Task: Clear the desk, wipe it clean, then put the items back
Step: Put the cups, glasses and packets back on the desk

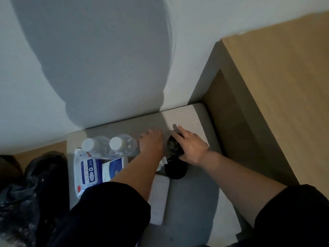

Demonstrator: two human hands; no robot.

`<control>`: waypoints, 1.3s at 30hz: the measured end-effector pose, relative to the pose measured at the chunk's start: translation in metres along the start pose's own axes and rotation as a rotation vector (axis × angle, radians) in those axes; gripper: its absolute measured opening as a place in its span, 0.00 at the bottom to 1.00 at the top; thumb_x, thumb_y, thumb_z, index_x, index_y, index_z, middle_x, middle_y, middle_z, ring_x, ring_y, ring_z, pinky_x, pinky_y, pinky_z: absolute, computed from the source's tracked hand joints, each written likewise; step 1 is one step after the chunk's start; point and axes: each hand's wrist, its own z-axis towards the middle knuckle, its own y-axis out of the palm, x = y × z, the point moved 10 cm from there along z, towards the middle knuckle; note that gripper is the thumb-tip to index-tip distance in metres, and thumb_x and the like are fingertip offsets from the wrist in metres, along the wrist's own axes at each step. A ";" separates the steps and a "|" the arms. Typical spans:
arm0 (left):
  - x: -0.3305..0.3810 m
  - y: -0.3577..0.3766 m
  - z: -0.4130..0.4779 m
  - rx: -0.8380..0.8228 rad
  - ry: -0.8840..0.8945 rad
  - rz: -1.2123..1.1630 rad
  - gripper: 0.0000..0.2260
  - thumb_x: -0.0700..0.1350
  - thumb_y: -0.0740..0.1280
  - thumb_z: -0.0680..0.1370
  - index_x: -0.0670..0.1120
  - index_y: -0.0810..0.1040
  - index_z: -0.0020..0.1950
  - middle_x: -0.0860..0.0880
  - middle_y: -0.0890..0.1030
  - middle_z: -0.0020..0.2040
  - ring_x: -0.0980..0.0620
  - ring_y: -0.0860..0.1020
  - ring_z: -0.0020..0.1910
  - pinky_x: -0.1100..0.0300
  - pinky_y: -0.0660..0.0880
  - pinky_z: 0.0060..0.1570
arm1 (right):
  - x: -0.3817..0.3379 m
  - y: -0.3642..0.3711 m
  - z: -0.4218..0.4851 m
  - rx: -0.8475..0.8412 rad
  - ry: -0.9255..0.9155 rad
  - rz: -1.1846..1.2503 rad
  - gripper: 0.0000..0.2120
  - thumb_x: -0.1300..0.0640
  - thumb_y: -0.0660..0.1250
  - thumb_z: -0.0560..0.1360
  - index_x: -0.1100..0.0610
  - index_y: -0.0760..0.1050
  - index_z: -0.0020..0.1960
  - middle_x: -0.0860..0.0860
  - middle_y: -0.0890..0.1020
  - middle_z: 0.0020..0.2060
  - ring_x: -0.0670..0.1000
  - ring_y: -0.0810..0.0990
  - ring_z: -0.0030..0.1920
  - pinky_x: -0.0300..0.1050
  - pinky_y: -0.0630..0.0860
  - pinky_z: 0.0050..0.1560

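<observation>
Mid-frame on tabletop [188, 116]: right hand [192, 147] gripped dark cup [173, 146]; left hand [151, 142] was blurred, grip unclear, just beside water bottle [124, 146]. Risk: pulling back cld topple it.

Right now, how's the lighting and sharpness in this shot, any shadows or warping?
Head view: dim overall, with a big shadow across the wall and the left of the desk. Head view: wide-angle bending curves the desk's back edge. Head view: the left grip is blurred as if by motion; the right grip, holding the dark cup, is sharper. Head view: no glare.
</observation>
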 end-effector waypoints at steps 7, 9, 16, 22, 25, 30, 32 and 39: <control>0.003 -0.009 -0.003 0.029 0.033 0.028 0.22 0.43 0.67 0.77 0.44 0.66 0.70 0.41 0.70 0.65 0.37 0.71 0.63 0.42 0.75 0.57 | -0.003 -0.010 -0.006 0.039 -0.010 0.122 0.46 0.65 0.70 0.69 0.59 0.47 0.78 0.52 0.50 0.78 0.54 0.55 0.75 0.41 0.58 0.73; 0.008 -0.020 -0.012 0.080 0.069 0.065 0.22 0.44 0.68 0.77 0.45 0.67 0.68 0.41 0.70 0.64 0.38 0.72 0.62 0.47 0.74 0.55 | -0.001 -0.017 -0.017 0.073 0.017 0.130 0.45 0.66 0.70 0.68 0.61 0.48 0.77 0.53 0.52 0.78 0.54 0.55 0.75 0.40 0.58 0.72; 0.027 -0.074 -0.068 0.211 0.164 0.093 0.26 0.44 0.72 0.73 0.46 0.65 0.68 0.44 0.67 0.64 0.43 0.69 0.62 0.51 0.73 0.52 | 0.000 -0.065 -0.082 0.228 0.172 0.179 0.33 0.64 0.69 0.67 0.57 0.61 0.69 0.52 0.68 0.66 0.55 0.66 0.66 0.48 0.70 0.62; 0.042 -0.125 -0.143 0.256 0.271 0.021 0.22 0.47 0.70 0.74 0.47 0.66 0.65 0.44 0.67 0.62 0.43 0.68 0.60 0.53 0.75 0.51 | -0.020 -0.121 -0.159 0.305 0.244 0.221 0.30 0.60 0.70 0.67 0.57 0.63 0.67 0.53 0.69 0.63 0.57 0.69 0.63 0.48 0.72 0.58; 0.055 -0.147 -0.188 0.286 0.339 0.093 0.21 0.48 0.69 0.74 0.47 0.65 0.64 0.44 0.69 0.60 0.42 0.69 0.58 0.53 0.72 0.49 | -0.025 -0.141 -0.203 0.321 0.293 0.207 0.33 0.57 0.70 0.67 0.54 0.62 0.69 0.53 0.69 0.62 0.57 0.70 0.61 0.51 0.73 0.57; 0.076 -0.191 -0.265 0.407 0.449 0.092 0.21 0.45 0.70 0.73 0.46 0.67 0.62 0.44 0.70 0.59 0.42 0.69 0.58 0.53 0.70 0.48 | -0.032 -0.172 -0.285 0.416 0.349 0.214 0.35 0.52 0.70 0.68 0.50 0.60 0.72 0.52 0.68 0.62 0.58 0.75 0.58 0.51 0.77 0.50; 0.089 -0.206 -0.290 0.414 0.473 0.132 0.22 0.47 0.72 0.73 0.46 0.67 0.63 0.44 0.70 0.59 0.42 0.69 0.59 0.52 0.71 0.49 | -0.030 -0.184 -0.318 0.473 0.386 0.216 0.34 0.50 0.70 0.68 0.50 0.62 0.71 0.52 0.68 0.61 0.59 0.77 0.53 0.51 0.78 0.47; 0.161 -0.240 -0.376 0.496 0.631 0.240 0.26 0.51 0.72 0.72 0.48 0.69 0.67 0.44 0.70 0.60 0.43 0.70 0.60 0.53 0.73 0.50 | -0.008 -0.193 -0.439 0.631 0.555 0.242 0.35 0.47 0.71 0.68 0.54 0.64 0.71 0.51 0.66 0.63 0.56 0.76 0.51 0.50 0.79 0.45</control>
